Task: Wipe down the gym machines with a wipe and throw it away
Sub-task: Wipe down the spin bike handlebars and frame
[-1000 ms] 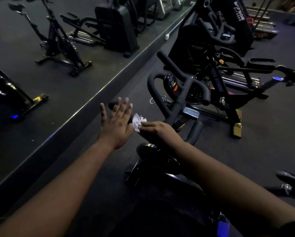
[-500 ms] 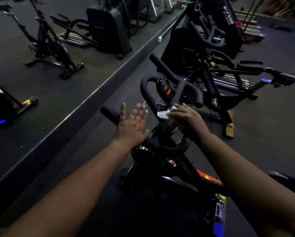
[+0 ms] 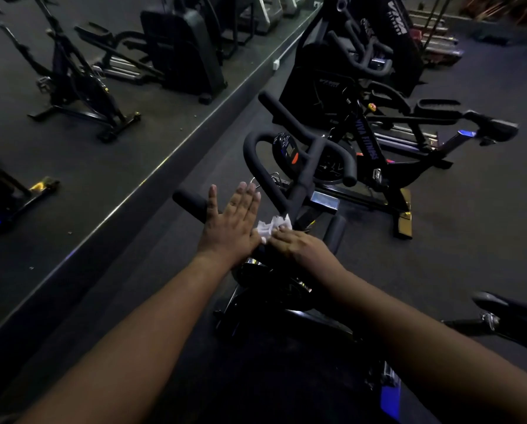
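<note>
Both forearms reach forward from the bottom edge and meet over the handlebar (image 3: 286, 166) of the nearest spin bike (image 3: 274, 289). The left hand (image 3: 230, 223) lies palm down with its fingers straight and held together, thumb spread to the left; it rests flat over the handlebar's left grip, holding nothing. The right hand (image 3: 298, 244) sits just beside it, knuckles up, its fingers curled down onto a crumpled white wipe (image 3: 272, 226) and pressing it against the bar near the centre stem. The wipe shows between the two hands, touching both, with its upper edge against the black stem. The left hand covers part of the grip, whose rounded end sticks out to its left. At the right edge, a black saddle (image 3: 506, 307) pokes in, close to the right forearm.

Beyond the hands the handlebar loops upward, and a round console (image 3: 286, 149) with an orange mark sits behind it. Farther on stands a second black bike (image 3: 387, 166) with purple lettering on its frame, then a larger black machine (image 3: 357, 56). To the left runs a long low ledge (image 3: 152, 182), and above it more dark bikes (image 3: 72, 84) stand well apart on dark flooring
</note>
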`<state>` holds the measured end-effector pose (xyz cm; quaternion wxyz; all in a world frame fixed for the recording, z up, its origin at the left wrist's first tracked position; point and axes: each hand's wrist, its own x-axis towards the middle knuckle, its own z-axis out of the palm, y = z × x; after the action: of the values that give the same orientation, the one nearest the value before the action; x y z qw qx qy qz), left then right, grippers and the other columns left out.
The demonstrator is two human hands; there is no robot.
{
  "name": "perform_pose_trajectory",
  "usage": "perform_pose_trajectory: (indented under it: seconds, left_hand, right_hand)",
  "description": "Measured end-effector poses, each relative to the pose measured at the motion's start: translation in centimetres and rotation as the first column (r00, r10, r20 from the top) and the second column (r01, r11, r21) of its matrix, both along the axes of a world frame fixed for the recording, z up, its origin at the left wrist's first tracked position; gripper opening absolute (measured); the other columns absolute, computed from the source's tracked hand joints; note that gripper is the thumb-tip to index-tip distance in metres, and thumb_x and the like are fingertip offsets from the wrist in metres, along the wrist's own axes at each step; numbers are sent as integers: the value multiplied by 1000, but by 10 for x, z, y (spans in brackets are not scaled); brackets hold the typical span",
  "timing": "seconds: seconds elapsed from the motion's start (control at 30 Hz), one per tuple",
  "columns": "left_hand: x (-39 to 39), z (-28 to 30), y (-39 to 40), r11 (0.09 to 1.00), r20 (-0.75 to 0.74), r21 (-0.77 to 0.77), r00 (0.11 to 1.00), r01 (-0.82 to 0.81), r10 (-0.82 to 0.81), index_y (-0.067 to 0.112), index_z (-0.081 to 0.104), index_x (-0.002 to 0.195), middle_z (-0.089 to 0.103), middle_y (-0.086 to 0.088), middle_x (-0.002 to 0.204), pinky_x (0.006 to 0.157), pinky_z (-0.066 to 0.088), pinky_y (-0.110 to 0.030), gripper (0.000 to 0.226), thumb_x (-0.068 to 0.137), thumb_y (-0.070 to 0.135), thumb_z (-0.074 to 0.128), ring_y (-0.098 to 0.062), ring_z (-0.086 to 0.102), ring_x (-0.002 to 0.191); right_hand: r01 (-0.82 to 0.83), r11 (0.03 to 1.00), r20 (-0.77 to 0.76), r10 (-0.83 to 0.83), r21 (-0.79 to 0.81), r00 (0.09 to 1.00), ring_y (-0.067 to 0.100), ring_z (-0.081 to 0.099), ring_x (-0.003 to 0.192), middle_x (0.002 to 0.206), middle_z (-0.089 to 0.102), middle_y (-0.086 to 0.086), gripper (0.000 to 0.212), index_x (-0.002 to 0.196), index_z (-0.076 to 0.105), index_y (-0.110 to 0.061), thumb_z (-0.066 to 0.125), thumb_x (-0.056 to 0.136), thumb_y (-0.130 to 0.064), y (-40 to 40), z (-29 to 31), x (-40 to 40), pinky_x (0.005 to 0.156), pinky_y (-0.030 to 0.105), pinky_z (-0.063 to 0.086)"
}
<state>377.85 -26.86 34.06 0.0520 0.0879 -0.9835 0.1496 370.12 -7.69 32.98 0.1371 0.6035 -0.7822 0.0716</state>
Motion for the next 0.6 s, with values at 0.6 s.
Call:
perform_pose_trajectory:
  seconds: [0.6]
  left_hand:
    - [-4,-8,45,981,126,186,989,52,-76,15,-19,160,-26,-6,168,114,-18,-71,82,102,65,10,-19,-27,154]
  right_hand:
    - [421,897,145,-403,-132,904,28,70,112,127,70,5,37,119,73,-19,48,96,-33,112,-10,-36,98,49,47]
